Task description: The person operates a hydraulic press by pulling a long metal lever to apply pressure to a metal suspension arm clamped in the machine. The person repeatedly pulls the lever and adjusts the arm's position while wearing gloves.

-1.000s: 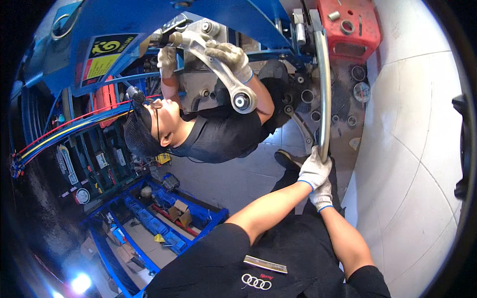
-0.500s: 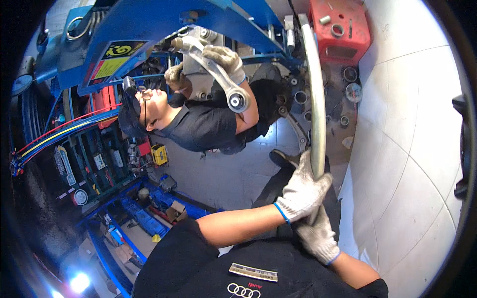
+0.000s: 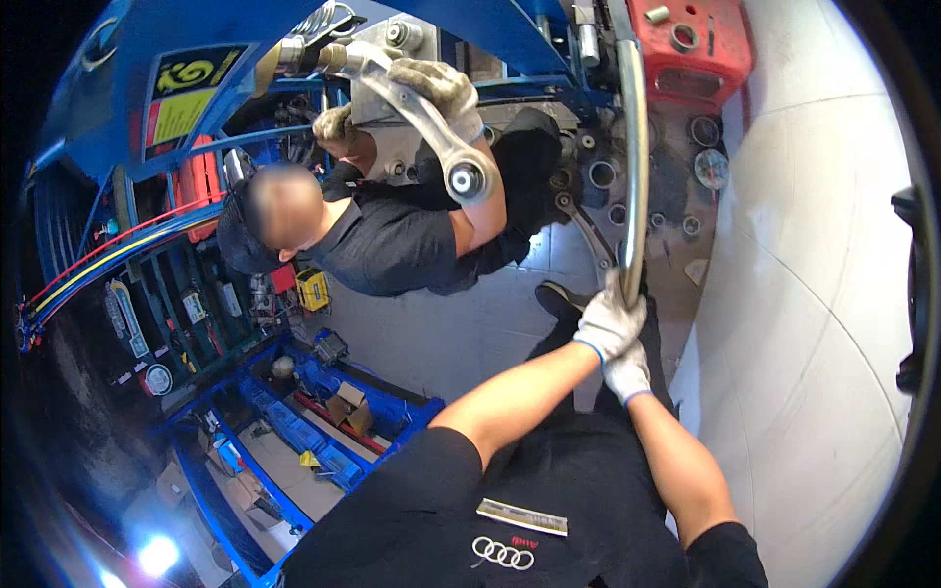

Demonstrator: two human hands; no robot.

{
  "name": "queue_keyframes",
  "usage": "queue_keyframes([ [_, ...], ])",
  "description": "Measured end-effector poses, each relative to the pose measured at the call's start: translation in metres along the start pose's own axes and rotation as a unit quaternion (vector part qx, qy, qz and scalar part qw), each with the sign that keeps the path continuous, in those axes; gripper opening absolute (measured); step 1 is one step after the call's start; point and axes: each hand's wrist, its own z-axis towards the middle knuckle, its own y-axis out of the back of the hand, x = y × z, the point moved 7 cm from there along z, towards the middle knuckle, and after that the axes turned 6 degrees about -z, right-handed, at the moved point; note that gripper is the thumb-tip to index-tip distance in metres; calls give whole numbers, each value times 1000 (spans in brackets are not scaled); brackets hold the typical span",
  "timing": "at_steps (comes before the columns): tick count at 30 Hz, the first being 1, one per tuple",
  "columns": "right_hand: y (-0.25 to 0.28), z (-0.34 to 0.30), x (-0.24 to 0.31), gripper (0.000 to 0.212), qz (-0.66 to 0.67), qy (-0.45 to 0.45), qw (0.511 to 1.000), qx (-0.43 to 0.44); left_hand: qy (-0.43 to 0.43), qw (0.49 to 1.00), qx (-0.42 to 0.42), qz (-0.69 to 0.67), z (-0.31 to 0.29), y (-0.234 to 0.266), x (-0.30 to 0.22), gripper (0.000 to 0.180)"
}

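Prob. mid-job, gripping pole (image 3: 635,167) w/ L hand (image 3: 609,327).
Can't tell grip of R hand (image 3: 628,374) just below, nor amt. done/left.

A long, round metal bar (image 3: 637,176), smooth and silvery with a bright sheen, runs from near to far on the right of the scene, looking slightly bowed. The left hand (image 3: 611,323) wraps its near part; the right hand (image 3: 627,372) grips nearer still, hiding its end.
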Motion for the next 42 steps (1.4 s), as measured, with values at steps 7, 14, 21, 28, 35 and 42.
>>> queue_keyframes([
  [7, 139, -192, 102, 66, 210, 37, 972, 99, -72, 981, 68, -166, -131, 88, -126, 88],
  [14, 177, -259, 141, 64, 367, 35, 920, 136, -25, 960, 149, -237, -187, 113, -157, 82],
  [21, 7, -114, 44, 63, 745, -97, 653, 90, -42, 998, -28, -24, -106, 37, -33, 68],
  [28, -12, 20, -29, 37, 60, 105, 992, -42, -24, 999, 28, -3, -18, -25, 21, 76],
  [35, 61, -127, 68, 61, 16, 41, 997, 63, -68, 991, 56, -105, -127, 68, -57, 74],
  [42, 186, -277, 208, 36, 540, 162, 809, 164, -138, 918, 177, -328, -206, 149, -168, 61],
])
